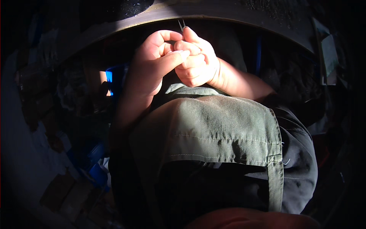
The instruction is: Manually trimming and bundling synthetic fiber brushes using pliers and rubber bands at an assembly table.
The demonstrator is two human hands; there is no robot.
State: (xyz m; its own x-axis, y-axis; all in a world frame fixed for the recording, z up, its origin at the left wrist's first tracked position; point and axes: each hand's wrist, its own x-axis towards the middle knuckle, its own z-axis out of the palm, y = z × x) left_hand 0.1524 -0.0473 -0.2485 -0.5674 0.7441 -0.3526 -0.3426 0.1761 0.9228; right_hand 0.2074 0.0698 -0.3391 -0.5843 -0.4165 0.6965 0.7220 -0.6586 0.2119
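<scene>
My two hands meet in bright light, close to the table's near edge. My right hand (196, 61) is closed, its fingers curled in. Past its thumb and forefinger stick two thin metal points, spread in a narrow V, which look like the tips of tweezers (181, 26); the rest is hidden in the hand. My left hand (156, 55) is curled closed against the right, thumb and fingertips at the right hand's fingers. Whatever lies between the left fingers is hidden or too small to make out.
The curved edge of the table (160, 15) runs across the top, with a dark round thing (114, 8) on it. A grey-green apron (225, 118) covers my lap. Low on the left, in shadow, are blue containers (91, 160) and cardboard pieces (57, 191).
</scene>
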